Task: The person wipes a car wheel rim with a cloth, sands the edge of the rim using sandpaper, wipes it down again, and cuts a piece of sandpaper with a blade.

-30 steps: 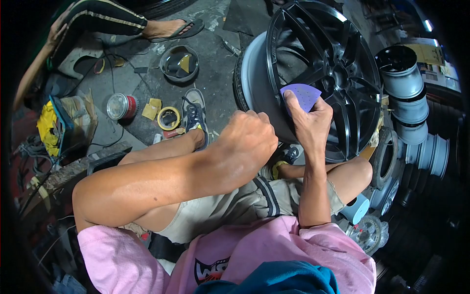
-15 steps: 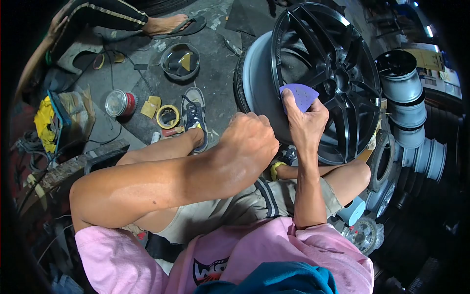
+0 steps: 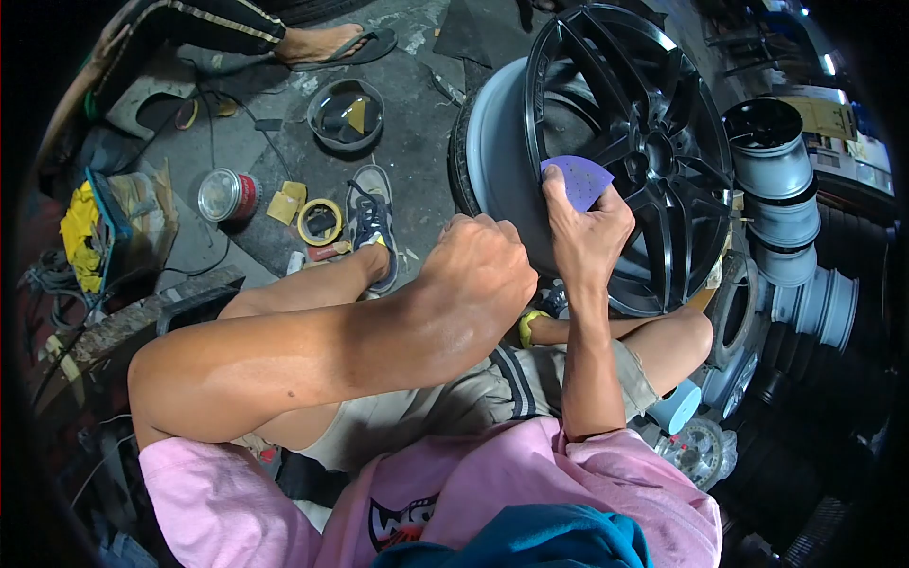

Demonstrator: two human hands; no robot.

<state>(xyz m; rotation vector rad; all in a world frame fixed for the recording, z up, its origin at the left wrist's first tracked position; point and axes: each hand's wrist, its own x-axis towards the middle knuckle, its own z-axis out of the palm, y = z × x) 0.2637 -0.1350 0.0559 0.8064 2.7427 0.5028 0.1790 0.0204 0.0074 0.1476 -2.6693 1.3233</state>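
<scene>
A purple perforated sanding disc (image 3: 579,180), folded or bent, is pinched between the thumb and fingers of my right hand (image 3: 595,232). It lies against the near left edge of a black spoked wheel rim (image 3: 653,156) that stands upright with a grey barrel. My left hand (image 3: 481,262) is closed in a fist, back of the hand up, close to the lower part of the barrel. Whatever those fingers hold, if anything, is hidden beneath the hand.
A bowl of liquid (image 3: 347,115) with a yellowish sheet in it, a tin can (image 3: 227,195), a roll of masking tape (image 3: 320,221) and sandpaper pieces (image 3: 286,202) lie on the floor. Stacked rims (image 3: 781,189) stand at right. Another person's sandalled foot (image 3: 327,45) is at upper left.
The whole view has shifted slightly to the left. Both hands keep nearly the same pose, and the purple sanding disc stays at the rim's edge.
</scene>
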